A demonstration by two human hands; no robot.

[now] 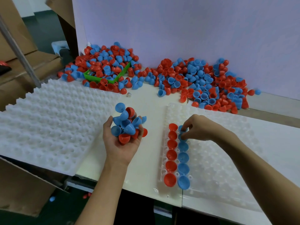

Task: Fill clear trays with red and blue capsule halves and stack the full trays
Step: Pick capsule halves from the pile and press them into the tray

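A clear tray (pixel 219 153) lies on the table in front of me on the right. Its left edge holds a column of red halves (pixel 171 154) and beside it a column of blue halves (pixel 183 168). My right hand (pixel 197 128) pinches a blue half (pixel 183 137) at the far end of the blue column, fingertips down on the tray. My left hand (pixel 121 140) is palm up to the left of the tray, cupping a heap of blue and red halves (pixel 127 125).
A stack of white dimpled trays (pixel 48 120) lies at the left. Loose red and blue halves are piled at the back: one heap around a green bin (pixel 121 75), another (pixel 207 82) against the purple wall. Cardboard boxes stand at the left and below the table.
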